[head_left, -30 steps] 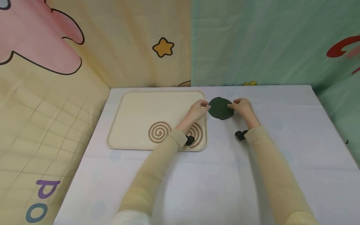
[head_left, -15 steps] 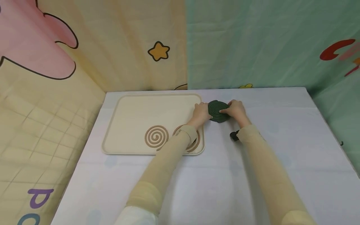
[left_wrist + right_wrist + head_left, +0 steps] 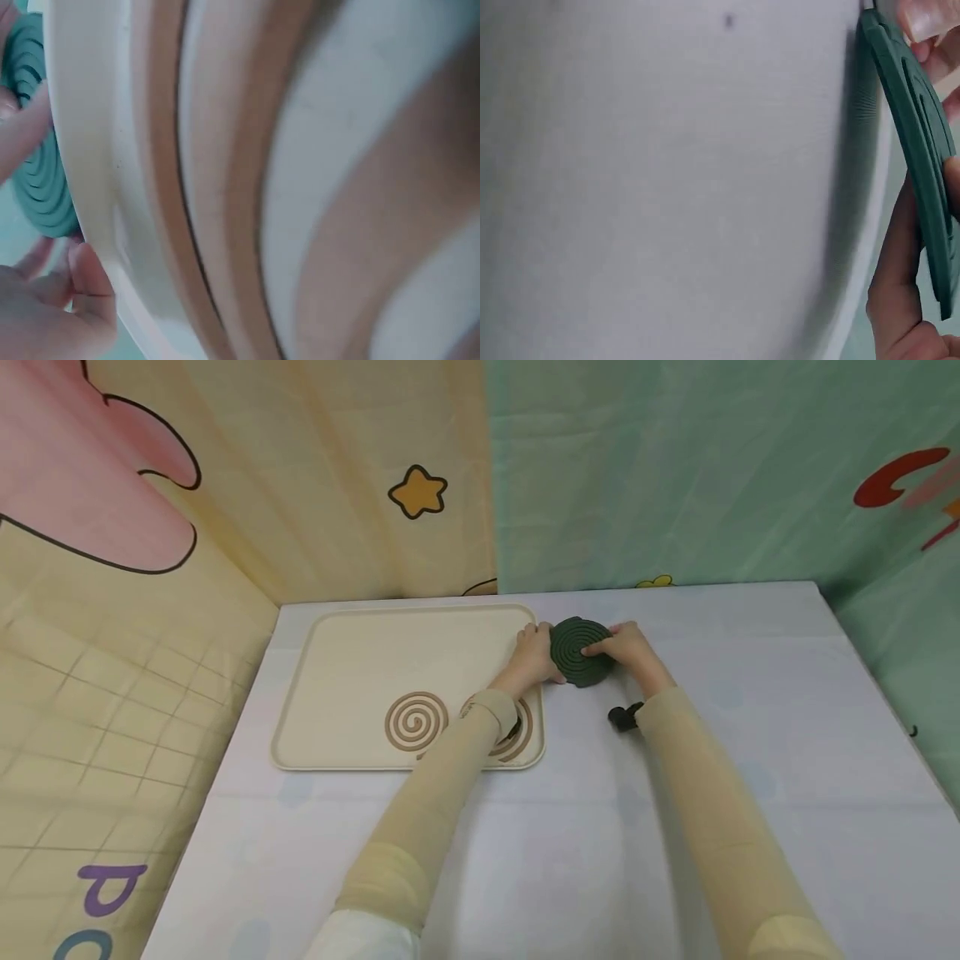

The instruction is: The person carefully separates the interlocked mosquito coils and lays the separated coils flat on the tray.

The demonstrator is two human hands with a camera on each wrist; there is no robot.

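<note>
A dark green round mosquito coil (image 3: 577,662), its spirals packed tightly into a disc, is held between both hands above the table, just right of the tray. My right hand (image 3: 632,652) grips it from the right, thumb (image 3: 952,180) across its face and a finger behind it. At the opposite rim is my left hand (image 3: 531,658), its thumb (image 3: 94,281) and fingers pinching the edge; part of this grip is hidden. In the right wrist view the green mosquito coil (image 3: 915,142) appears nearly edge-on, tilted off the white surface.
A cream tray (image 3: 360,643) lies under my left forearm. On it are a brown spiral coil (image 3: 416,721) and, partly covered by my left cuff, another brown spiral (image 3: 525,739). A white cloth covers the table (image 3: 570,843); printed curtains (image 3: 645,468) stand behind it.
My left hand has shifted round the coil's left rim, with its back now turned up. My right thumb has slid further over the coil's face toward its centre.
</note>
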